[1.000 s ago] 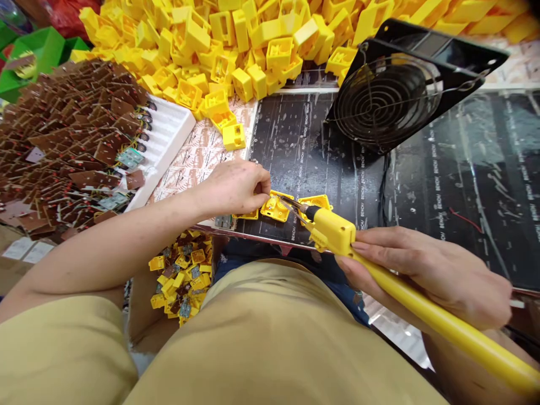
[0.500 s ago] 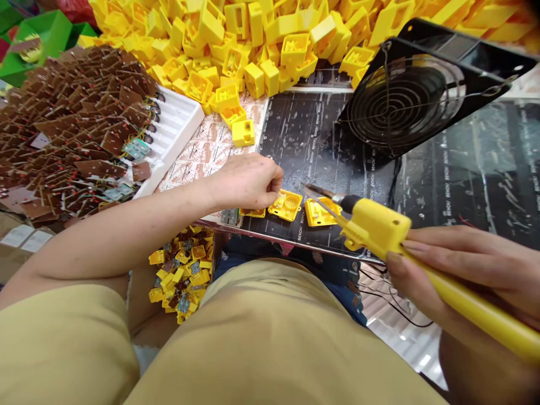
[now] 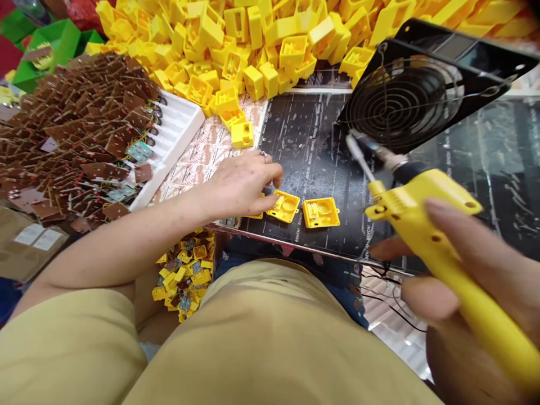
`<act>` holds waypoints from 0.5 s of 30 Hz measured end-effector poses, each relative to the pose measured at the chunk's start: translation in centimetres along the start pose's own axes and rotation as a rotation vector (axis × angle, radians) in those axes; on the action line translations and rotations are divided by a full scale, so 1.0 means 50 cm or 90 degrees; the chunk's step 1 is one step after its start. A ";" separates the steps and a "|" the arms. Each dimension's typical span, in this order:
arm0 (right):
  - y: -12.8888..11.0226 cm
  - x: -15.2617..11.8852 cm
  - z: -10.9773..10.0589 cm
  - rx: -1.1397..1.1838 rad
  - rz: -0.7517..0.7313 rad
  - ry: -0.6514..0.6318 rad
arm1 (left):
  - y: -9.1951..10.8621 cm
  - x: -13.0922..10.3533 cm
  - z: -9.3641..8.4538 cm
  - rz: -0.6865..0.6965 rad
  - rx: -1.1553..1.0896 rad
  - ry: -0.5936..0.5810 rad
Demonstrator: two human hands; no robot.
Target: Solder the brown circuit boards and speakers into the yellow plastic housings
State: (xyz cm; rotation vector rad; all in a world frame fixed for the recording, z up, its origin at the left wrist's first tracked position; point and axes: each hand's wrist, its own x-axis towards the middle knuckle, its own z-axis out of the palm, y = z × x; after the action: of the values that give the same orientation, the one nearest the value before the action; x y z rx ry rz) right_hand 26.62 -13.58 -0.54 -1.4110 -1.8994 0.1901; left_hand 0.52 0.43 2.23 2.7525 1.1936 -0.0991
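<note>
My right hand (image 3: 476, 281) is wrapped round the yellow handle of a soldering iron (image 3: 426, 197), partly blurred. Its metal tip and a pale tube beside it point up and left, above the bench. My left hand (image 3: 242, 183) hovers low over the bench, index finger and thumb apart, the thumb at the left edge of a small open yellow casing (image 3: 286, 207). Right of that lies a second open casing (image 3: 321, 214) with a round grille inside. A third casing (image 3: 256, 215) shows only in part beneath my left hand.
A black fan (image 3: 400, 101) with a wire guard stands at the back right. Yellow housings (image 3: 253, 50) are heaped along the back. Brown circuit boards (image 3: 84, 129) pile up on a white foam tray (image 3: 181, 129) at left. Below the bench edge sits a heap of yellow parts (image 3: 185, 275).
My right hand has pulled the soldering iron up and to the right, away from the casings. My left thumb and index finger have parted from a pinch.
</note>
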 end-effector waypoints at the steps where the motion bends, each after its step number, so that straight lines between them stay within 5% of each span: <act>1: 0.000 0.006 0.006 0.026 -0.053 -0.018 | 0.000 -0.012 0.006 0.026 -0.001 0.066; 4: 0.021 0.029 0.032 0.050 -0.150 -0.043 | 0.012 -0.049 0.037 0.127 0.000 0.212; 9: 0.059 0.056 0.095 0.065 -0.193 -0.084 | 0.040 -0.069 0.117 0.175 0.078 0.238; 12: 0.063 0.060 0.125 0.048 -0.215 -0.114 | 0.006 -0.077 0.138 0.228 0.134 0.273; 15: 0.063 0.056 0.140 0.028 -0.208 -0.086 | -0.062 -0.097 0.117 0.277 0.157 0.285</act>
State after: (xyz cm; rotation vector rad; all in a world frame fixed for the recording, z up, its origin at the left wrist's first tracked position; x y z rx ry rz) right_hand 24.26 -7.83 -5.83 -1.0611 -2.1914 0.1702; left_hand -5.11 -1.86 -3.30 3.2960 0.6521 0.4678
